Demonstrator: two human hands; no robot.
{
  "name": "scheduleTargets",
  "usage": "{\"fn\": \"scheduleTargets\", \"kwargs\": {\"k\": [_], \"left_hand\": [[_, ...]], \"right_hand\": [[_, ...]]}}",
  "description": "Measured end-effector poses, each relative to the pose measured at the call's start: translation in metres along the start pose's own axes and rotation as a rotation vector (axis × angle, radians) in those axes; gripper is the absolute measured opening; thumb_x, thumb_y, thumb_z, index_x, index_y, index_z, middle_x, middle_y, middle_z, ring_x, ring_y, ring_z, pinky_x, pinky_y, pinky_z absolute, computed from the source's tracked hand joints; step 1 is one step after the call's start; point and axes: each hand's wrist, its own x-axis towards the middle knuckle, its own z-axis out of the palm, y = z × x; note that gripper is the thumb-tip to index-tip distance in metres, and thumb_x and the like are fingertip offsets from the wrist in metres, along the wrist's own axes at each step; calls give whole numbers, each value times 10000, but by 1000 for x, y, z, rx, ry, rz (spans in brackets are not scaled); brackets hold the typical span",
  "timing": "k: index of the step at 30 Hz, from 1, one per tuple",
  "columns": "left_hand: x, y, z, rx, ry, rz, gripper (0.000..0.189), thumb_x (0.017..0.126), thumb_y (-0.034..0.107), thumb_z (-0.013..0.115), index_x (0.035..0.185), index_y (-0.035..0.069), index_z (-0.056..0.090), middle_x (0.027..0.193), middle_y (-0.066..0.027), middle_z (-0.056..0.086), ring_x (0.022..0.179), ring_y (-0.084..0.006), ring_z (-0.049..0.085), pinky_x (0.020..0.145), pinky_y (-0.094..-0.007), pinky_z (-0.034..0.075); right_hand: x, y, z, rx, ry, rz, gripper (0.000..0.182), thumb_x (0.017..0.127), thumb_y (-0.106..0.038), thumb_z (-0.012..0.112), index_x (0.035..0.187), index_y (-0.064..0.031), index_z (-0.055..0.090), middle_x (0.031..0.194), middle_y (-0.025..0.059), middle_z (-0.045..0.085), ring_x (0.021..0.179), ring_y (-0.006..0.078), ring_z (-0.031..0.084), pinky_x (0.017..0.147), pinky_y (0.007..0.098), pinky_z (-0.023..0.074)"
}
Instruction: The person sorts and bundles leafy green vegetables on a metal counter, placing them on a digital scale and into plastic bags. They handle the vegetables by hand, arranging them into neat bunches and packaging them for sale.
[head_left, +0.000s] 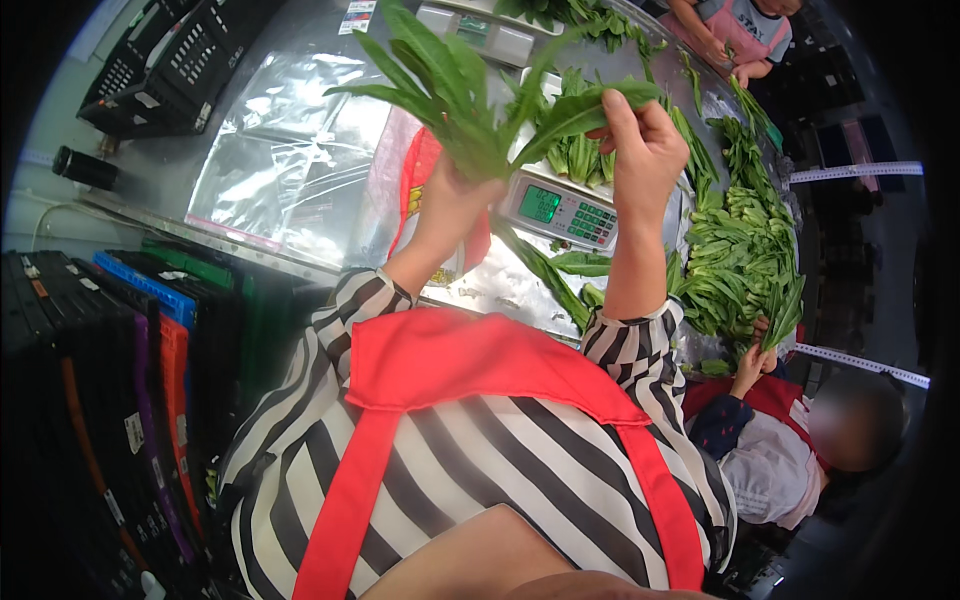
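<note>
My left hand (461, 191) grips the base of a leafy green head (450, 97), its long pointed leaves fanning up and outward. With thumb and fingers, my right hand (637, 142) pinches one leaf (574, 112) of that same head near its tip, drawn out to the right. Below and between my hands stands a digital scale (562, 210) with a lit green display. More leafy greens (577, 161) lie on its pan. Loose leaves (540, 266) rest on the metal table in front of the scale.
Clear plastic bags (277, 157) lie flat at left, beside a red printed sack (420, 172). A big pile of greens (739, 255) covers the table's right side. Black crates (161, 75) stand back left; stacked crates (75, 360) rise at near left. Two co-workers handle greens at right.
</note>
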Motion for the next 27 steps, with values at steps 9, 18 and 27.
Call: {"fn": "scheduleTargets", "kwargs": {"k": [9, 18, 27], "left_hand": [[2, 1, -4, 30, 0, 79, 470, 796, -39, 639, 1189, 16, 387, 1134, -125, 552, 1054, -212, 569, 875, -324, 509], [-2, 6, -2, -6, -18, 3, 475, 807, -36, 624, 1213, 19, 384, 1131, -112, 555, 1051, -210, 573, 841, -333, 527], [-4, 14, -3, -153, -213, -174, 389, 880, 69, 567, 1228, 30, 396, 1136, -120, 563, 1021, -221, 594, 799, -303, 544]], "right_hand": [[-19, 20, -25, 196, 94, 13, 161, 858, -140, 637, 872, 20, 634, 755, 49, 637, 595, 106, 589, 518, 213, 451], [-23, 24, -29, 243, 85, 55, 162, 858, -140, 636, 871, 22, 628, 763, 64, 641, 596, 128, 601, 519, 219, 453], [-14, 3, -19, 392, -92, 116, 264, 904, -228, 569, 929, 29, 627, 819, 114, 664, 698, 159, 645, 564, 219, 463]]}}
